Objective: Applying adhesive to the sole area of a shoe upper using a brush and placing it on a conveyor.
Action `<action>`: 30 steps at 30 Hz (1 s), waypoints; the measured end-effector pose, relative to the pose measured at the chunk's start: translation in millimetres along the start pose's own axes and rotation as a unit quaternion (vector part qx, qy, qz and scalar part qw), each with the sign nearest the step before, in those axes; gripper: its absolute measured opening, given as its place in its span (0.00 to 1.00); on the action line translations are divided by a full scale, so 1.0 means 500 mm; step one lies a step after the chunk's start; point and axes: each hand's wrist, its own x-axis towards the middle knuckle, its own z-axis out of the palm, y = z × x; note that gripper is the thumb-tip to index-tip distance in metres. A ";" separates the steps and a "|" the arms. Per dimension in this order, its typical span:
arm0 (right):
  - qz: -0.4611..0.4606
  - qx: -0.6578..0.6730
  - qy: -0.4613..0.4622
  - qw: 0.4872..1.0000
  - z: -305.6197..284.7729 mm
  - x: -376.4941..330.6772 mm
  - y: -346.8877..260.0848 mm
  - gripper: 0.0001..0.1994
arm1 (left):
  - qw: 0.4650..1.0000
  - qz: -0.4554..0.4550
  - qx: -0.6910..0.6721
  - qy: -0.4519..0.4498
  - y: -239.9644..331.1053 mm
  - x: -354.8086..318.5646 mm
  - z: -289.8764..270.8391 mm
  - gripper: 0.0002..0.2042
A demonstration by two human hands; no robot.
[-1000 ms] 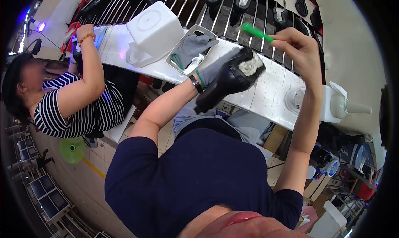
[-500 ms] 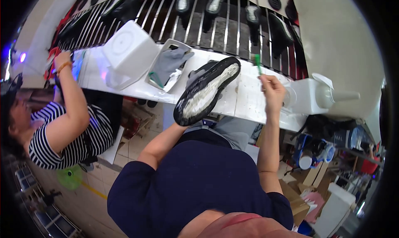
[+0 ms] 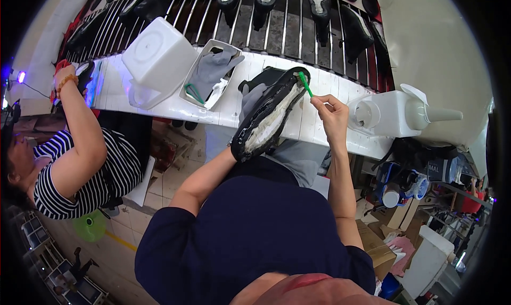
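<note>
A black shoe (image 3: 287,86) is held tilted, its underside facing up with a whitish middle strip framed in black. My left hand (image 3: 251,99), in a grey glove, grips it from the far left side; most of that hand is hidden behind the shoe. My bare right hand (image 3: 333,116) pinches the handle of a small green brush (image 3: 305,84). The brush's head meets the black rim at the far tip of the shoe's underside.
A white bench (image 3: 324,92) runs across, bearing a tray (image 3: 233,81) with a grey glove and green-handled item, a white tub (image 3: 159,52), and a white jug-like container (image 3: 391,113). Beyond is a metal-bar rack (image 3: 287,28) with several black shoes. A co-worker (image 3: 90,161) sits left.
My right hand has moved left, bringing the brush from the air onto the shoe's tip. The shoe has rolled so its side shows more. The co-worker's hand now holds a dark shoe.
</note>
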 end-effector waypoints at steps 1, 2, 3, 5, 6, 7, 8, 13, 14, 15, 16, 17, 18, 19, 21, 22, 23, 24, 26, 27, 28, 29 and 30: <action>0.001 -0.003 -0.022 1.000 0.005 -0.014 -0.023 0.05 | 0.999 -0.019 -0.027 -0.002 -0.005 -0.008 0.000 0.26; 0.002 -0.007 -0.041 0.999 0.010 -0.029 -0.038 0.05 | 0.999 -0.023 -0.026 -0.003 -0.001 -0.005 -0.002 0.26; 0.005 -0.006 -0.043 0.999 0.016 -0.041 -0.044 0.05 | 1.000 -0.015 -0.019 -0.009 0.002 -0.001 -0.004 0.27; -0.113 0.018 -0.048 0.992 0.028 -0.070 -0.053 0.04 | 1.000 0.001 -0.003 -0.021 0.022 0.017 -0.014 0.30; -0.110 0.018 -0.049 0.993 0.031 -0.085 -0.068 0.04 | 1.000 0.009 0.005 -0.028 0.031 0.026 -0.019 0.32; -0.178 -0.054 -0.060 0.981 0.036 -0.103 -0.095 0.04 | 0.999 0.017 0.016 -0.032 0.040 0.031 -0.028 0.34; -0.246 -0.125 -0.069 0.959 0.040 -0.119 -0.122 0.05 | 0.999 0.026 0.025 -0.037 0.043 0.030 -0.033 0.36; -0.226 -0.159 -0.201 0.940 0.051 -0.178 -0.187 0.05 | 0.983 -0.143 -0.089 -0.073 0.011 -0.007 -0.013 0.35; -0.230 -0.157 -0.199 0.940 0.045 -0.171 -0.186 0.05 | 0.981 -0.159 -0.094 -0.059 0.006 -0.013 -0.002 0.35; -0.204 -0.110 -0.211 0.950 0.036 -0.163 -0.184 0.05 | 0.982 -0.154 -0.092 -0.059 0.001 -0.021 -0.001 0.35; -0.174 -0.066 -0.219 0.958 0.019 -0.160 -0.184 0.06 | 0.985 -0.142 -0.070 -0.074 0.006 -0.014 -0.004 0.34; -0.215 -0.114 -0.151 0.958 -0.011 -0.143 -0.174 0.05 | 0.987 -0.127 -0.046 -0.087 0.013 -0.003 -0.007 0.33; -0.201 -0.118 -0.047 0.971 -0.039 -0.132 -0.163 0.06 | 0.989 -0.110 -0.022 -0.099 0.024 0.008 -0.013 0.32; -0.195 -0.184 0.049 0.962 -0.078 -0.120 -0.158 0.07 | 0.989 -0.092 0.005 -0.112 0.035 0.020 -0.022 0.30; -0.117 -0.323 0.158 0.926 -0.170 -0.107 -0.131 0.09 | 0.988 -0.056 0.065 -0.129 0.059 0.043 -0.048 0.28; -0.080 -0.346 0.214 0.910 -0.223 -0.106 -0.086 0.10 | 0.985 -0.032 0.092 -0.140 0.071 0.055 -0.053 0.27; -0.048 -0.428 0.243 0.869 -0.253 -0.108 -0.055 0.12 | 0.981 -0.005 0.125 -0.148 0.078 0.062 -0.060 0.26; -0.028 -0.469 0.237 0.850 -0.286 -0.107 -0.012 0.12 | 0.975 0.023 0.160 -0.153 0.083 0.066 -0.062 0.25; 0.000 -0.487 0.249 0.837 -0.285 -0.098 0.016 0.11 | 0.985 -0.021 0.061 -0.161 0.087 0.063 -0.054 0.21; 0.038 -0.511 0.222 0.830 -0.277 -0.091 0.018 0.11 | 0.987 -0.093 -0.049 -0.124 0.081 0.046 -0.036 0.23; 0.080 -0.536 0.194 0.818 -0.272 -0.090 0.025 0.11 | 0.973 -0.184 -0.121 -0.074 0.101 0.050 -0.030 0.25; 0.073 -0.527 0.200 0.823 -0.270 -0.084 0.036 0.11 | 0.958 -0.245 -0.127 -0.072 0.121 0.067 -0.037 0.26; 0.084 -0.555 0.194 0.805 -0.269 -0.076 0.053 0.11 | 0.940 -0.306 -0.134 -0.070 0.141 0.086 -0.046 0.26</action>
